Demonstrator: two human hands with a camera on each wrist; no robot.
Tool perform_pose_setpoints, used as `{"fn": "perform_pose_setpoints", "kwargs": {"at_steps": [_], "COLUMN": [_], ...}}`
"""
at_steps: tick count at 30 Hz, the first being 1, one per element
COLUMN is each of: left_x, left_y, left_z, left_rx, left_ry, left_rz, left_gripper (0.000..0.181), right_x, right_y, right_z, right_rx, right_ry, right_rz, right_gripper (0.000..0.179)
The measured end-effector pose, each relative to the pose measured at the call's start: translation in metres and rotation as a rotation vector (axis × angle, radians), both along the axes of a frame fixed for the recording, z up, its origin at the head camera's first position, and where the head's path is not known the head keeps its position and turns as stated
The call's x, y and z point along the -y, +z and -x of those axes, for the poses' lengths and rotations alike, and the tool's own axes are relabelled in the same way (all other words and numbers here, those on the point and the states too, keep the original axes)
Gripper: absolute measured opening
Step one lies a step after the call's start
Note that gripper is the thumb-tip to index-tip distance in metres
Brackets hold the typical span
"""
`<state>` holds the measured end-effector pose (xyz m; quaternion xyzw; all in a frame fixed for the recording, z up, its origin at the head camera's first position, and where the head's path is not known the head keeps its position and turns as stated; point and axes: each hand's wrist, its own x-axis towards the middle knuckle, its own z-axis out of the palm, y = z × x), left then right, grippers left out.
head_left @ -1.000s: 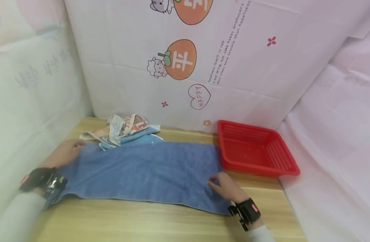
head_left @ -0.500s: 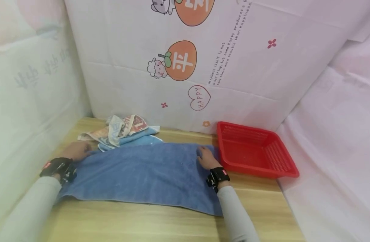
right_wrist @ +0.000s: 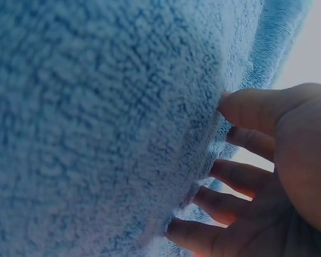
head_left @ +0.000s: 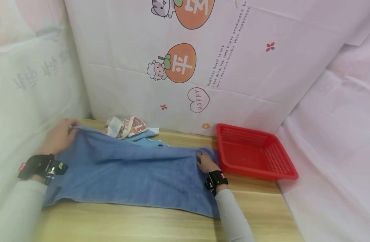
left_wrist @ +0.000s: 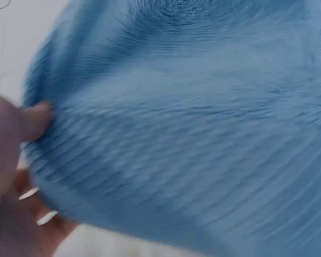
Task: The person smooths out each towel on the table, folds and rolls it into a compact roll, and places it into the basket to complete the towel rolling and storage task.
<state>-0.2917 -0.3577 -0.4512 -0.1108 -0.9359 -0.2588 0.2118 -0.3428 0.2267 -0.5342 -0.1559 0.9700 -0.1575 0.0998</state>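
A blue towel lies stretched sideways over the table, its far left corner lifted off the surface. That corner is pinched between the thumb and fingers of my left hand, and in the left wrist view the thumb lies over the towel's edge. My right hand holds the towel near its far right corner. Up close in the right wrist view, the thumb and curled fingertips take in a fold of the fuzzy cloth.
Behind the towel lies a crumpled patterned cloth on a light blue cloth, partly covered by the lifted towel. A red plastic basket stands right of the towel. White printed sheets enclose the wooden table at the back and sides.
My right hand has moved from the towel's near right part to its far right corner. My left hand has taken the far left corner and raised it, covering part of the cloths behind.
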Motion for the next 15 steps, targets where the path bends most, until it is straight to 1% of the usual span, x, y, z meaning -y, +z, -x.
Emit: {"fn": "perform_pose_setpoints", "kwargs": {"at_steps": [2, 3, 5, 6, 9, 11, 13, 15], "left_x": [-0.001, 0.0, 0.001, 0.002, 0.007, 0.009, 0.007, 0.0], "left_y": [0.005, 0.005, 0.001, -0.004, -0.026, -0.039, -0.049, -0.054], "left_z": [0.005, 0.008, 0.019, 0.025, 0.045, 0.054, 0.057, 0.054], "left_rx": [-0.032, -0.043, -0.059, -0.055, 0.006, 0.081, 0.142, 0.181], "left_ry": [0.049, 0.076, 0.111, 0.132, 0.189, 0.222, 0.261, 0.289], "left_rz": [-0.061, -0.08, -0.115, -0.117, -0.084, -0.073, -0.064, -0.08], "left_gripper": [0.019, 0.019, 0.019, 0.019, 0.021, 0.031, 0.045, 0.056], "right_x": [-0.001, -0.002, -0.003, -0.003, -0.003, -0.002, 0.0, 0.0], "right_y": [-0.001, -0.002, -0.003, -0.003, -0.002, 0.0, 0.002, 0.004], "right_z": [-0.001, -0.002, -0.003, -0.003, -0.003, -0.002, -0.001, -0.001], "right_rx": [0.001, 0.005, 0.013, 0.016, 0.026, 0.023, 0.028, 0.025], "right_ry": [-0.007, -0.012, -0.022, -0.025, -0.036, -0.039, -0.039, -0.026], "right_rz": [0.016, 0.022, 0.034, 0.035, 0.023, 0.014, 0.007, 0.007], "right_gripper": [0.052, 0.053, 0.053, 0.053, 0.053, 0.053, 0.053, 0.052]}}
